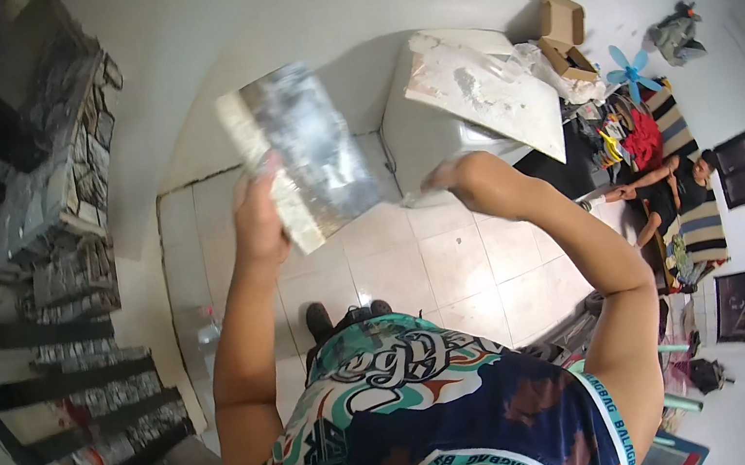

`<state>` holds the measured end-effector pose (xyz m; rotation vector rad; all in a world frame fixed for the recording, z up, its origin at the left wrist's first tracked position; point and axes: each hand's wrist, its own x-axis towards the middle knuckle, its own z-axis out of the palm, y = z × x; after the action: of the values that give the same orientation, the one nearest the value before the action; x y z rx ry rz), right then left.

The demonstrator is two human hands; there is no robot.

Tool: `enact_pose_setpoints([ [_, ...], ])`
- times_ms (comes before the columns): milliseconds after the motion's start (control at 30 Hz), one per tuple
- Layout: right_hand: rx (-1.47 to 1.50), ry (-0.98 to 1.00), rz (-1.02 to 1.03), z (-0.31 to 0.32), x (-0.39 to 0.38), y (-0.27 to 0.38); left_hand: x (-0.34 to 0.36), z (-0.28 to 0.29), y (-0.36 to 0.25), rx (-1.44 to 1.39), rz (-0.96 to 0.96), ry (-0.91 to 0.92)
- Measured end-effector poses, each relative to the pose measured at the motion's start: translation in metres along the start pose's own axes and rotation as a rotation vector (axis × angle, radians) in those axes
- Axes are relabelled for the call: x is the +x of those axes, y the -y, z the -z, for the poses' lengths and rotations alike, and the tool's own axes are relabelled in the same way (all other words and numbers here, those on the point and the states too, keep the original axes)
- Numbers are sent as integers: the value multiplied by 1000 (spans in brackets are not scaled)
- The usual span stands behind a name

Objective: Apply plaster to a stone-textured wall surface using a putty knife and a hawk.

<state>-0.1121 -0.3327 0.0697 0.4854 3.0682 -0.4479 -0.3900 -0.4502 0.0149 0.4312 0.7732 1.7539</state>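
Observation:
My left hand (260,217) grips a rectangular block (313,144) by its left side, holding it up over the tiled floor. The block has a blurry silvery, glossy face and a cream strip along one edge. To the right of the block, my right hand (482,182) is closed, with something pale and blurred (420,195) at its fingertips that I cannot make out. Behind that hand stands a white box-like appliance (409,128), topped by a stained, sloping white board (521,119).
Shelves (35,338) with stacked grey bundles line the left wall. Cardboard boxes (561,19), a blue fan (631,69) and piled clothes (643,138) are at the right. Beyond them a person (672,197) sits on a striped seat. A clear bottle (209,334) stands on the floor.

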Motion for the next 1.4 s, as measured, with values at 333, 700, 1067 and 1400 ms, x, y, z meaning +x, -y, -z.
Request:
enact_pose_setpoints([
  [333, 1370, -900, -106, 138, -27, 25, -60, 68, 25, 131, 68, -218],
  [700, 1216, -1035, 725, 336, 88, 95, -88, 46, 31, 157, 31, -214],
  [1067, 2037, -503, 1154, 429, 152, 96, -125, 57, 26, 113, -105, -332],
  [1400, 1954, -525, 1179, 463, 184, 73, -146, 54, 35, 67, -170, -386],
])
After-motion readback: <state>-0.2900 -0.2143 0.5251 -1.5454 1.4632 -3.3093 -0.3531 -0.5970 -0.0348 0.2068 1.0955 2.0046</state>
